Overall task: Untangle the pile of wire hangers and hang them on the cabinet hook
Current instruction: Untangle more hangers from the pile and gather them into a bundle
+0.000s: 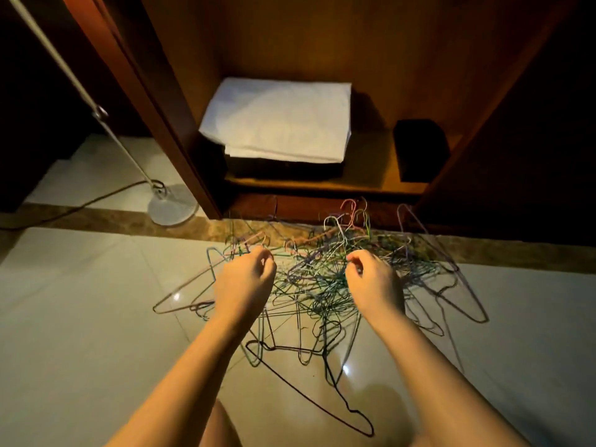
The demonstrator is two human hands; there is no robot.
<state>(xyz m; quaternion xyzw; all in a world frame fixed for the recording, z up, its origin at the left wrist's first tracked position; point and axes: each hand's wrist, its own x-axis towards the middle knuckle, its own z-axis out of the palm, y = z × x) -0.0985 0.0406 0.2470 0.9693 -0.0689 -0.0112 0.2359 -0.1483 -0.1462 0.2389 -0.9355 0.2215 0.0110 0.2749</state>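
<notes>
**A:** What's closest?

**B:** Two bare forearms reaching out over glossy pale floor tiles (80,317). One black hanger (309,393) of thin bent wire trails out from the near edge of the heap.

**A:** And the hands?

**B:** The left hand (245,279) and right hand (375,282) are side by side above the pile of wire hangers (317,287), backs up and fingers curled under. The left fingertips are at the pile's far left edge and the right ones are over its middle. I can't tell whether either hand pinches a wire, because the strands there are too fine.

**A:** What about the pile itself?

**B:** It's thin coated wire in green, blue, purple, pink and black, with the triangles knotted together on the floor. A few hook ends stick up at the back. The pile spreads out past both hands, and the wrists hide part of it.

**A:** And beyond that?

**B:** There's a mottled brown stone strip (96,217), then an open wooden cabinet (180,130) whose top is cut off. On its lowest shelf a white folded sheet (277,121) covers a dark box (283,169). A small black box (421,150) stands to the right. Left of the cabinet is a lamp stand (172,208) with a round base and a cable (96,198).
</notes>
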